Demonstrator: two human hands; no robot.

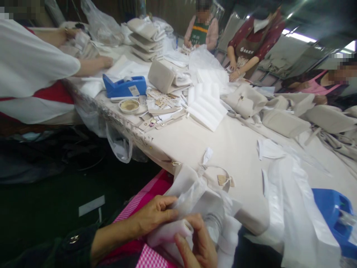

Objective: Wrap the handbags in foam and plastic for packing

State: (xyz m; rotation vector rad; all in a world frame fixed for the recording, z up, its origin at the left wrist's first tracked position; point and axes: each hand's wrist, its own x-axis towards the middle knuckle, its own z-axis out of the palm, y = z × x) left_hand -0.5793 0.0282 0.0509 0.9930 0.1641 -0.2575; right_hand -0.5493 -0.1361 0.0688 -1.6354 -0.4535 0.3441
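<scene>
A pale beige bag (pixel 187 176) sits at the near table edge, in front of my body, with whitish wrapping on and around it. On its left side, my left hand (pixel 156 216) has thumb and forefinger close together at the bag's edge; the other fingers are mostly hidden. Lower down, a rolled white foam sheet (pixel 164 233) is pinched at its end by the thumb and fingers of my right hand (pixel 199 242). A strap with a brown tag (pixel 222 180) lies behind the bag on the table.
A blue tape dispenser (pixel 125 87) stands far left, and another blue dispenser (pixel 331 212) near right. White plastic sheets (pixel 295 208) hang over the near edge. Beige bags (pixel 245 100) line the far right. Stacked bags (pixel 146 39) stand at the back. Several people work around the table.
</scene>
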